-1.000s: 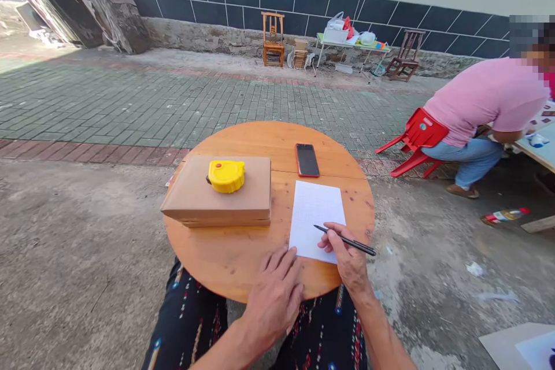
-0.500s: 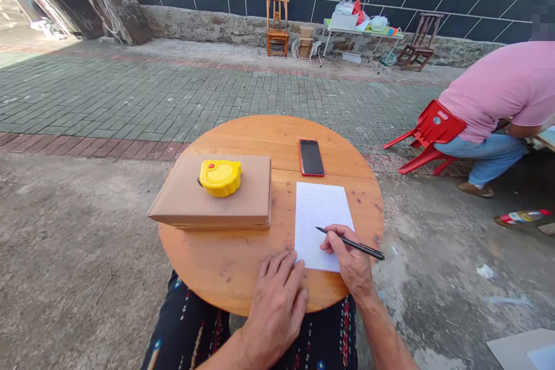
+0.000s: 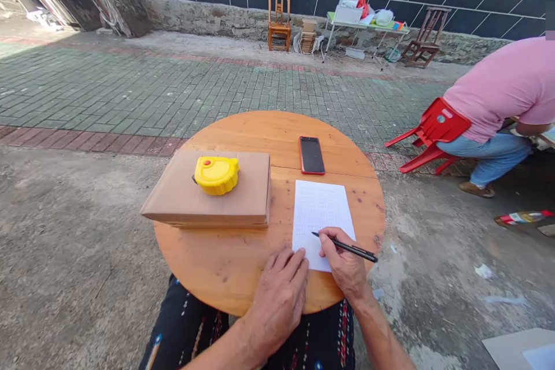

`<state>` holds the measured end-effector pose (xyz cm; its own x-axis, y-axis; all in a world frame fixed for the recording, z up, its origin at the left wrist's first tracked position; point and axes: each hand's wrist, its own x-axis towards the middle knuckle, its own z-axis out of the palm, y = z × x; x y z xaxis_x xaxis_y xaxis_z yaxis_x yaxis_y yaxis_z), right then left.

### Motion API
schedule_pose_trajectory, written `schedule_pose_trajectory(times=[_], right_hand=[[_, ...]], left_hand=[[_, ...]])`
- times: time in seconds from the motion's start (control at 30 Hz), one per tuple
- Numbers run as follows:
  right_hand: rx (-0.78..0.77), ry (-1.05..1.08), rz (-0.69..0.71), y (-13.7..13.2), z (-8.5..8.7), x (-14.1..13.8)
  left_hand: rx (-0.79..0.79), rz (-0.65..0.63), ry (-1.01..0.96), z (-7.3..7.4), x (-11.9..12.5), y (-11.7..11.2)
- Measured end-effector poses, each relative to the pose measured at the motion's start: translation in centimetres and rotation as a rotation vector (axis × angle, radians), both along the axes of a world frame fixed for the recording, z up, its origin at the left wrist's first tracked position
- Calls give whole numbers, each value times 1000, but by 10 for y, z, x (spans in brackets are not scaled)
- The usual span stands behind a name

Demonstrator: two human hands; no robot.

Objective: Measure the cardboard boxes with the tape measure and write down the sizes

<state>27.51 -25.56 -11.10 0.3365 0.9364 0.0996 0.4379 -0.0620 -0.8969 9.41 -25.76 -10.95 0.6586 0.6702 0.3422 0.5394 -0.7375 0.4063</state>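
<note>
My right hand [image 3: 346, 263] grips a black pen [image 3: 353, 249], its tip at the lower left part of a white sheet of paper [image 3: 323, 202]. Rows of small handwriting cover the sheet's upper part. Flat on the round wooden table [image 3: 217, 266] lies my left hand [image 3: 281, 289], fingers extended, its fingertips at the paper's lower left edge. Beyond the paper rests a smartphone [image 3: 311, 155] in a red case, face up with a dark screen. To the left, a yellow tape measure [image 3: 217, 176] sits on top of a brown cardboard box [image 3: 173, 196].
A person in a pink shirt [image 3: 503, 87] sits on a red plastic chair [image 3: 442, 121] at the right. Near them a bottle [image 3: 522, 218] lies on the ground. Along the far wall stand wooden chairs [image 3: 278, 29] and a folding table [image 3: 368, 24] holding bags.
My right hand and the pen tip have shifted slightly left and down on the paper. My left hand has moved a little up onto the paper's corner, and the view has tilted slightly.
</note>
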Motion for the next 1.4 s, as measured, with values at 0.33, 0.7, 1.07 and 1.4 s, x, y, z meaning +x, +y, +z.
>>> schedule_pose_trajectory(times=[0.33, 0.7, 1.07, 1.4], right_hand=[[8, -90, -11, 0, -2, -3], [57, -145, -82, 4, -1, -15], [79, -167, -101, 4, -1, -16], [89, -180, -88, 3, -3, -16]], left_hand=[[-56, 0, -50, 2, 0, 4], [-92, 10, -82, 1, 1, 5], [-93, -10, 2, 2, -1, 5], [-85, -6, 74, 4, 1, 4]])
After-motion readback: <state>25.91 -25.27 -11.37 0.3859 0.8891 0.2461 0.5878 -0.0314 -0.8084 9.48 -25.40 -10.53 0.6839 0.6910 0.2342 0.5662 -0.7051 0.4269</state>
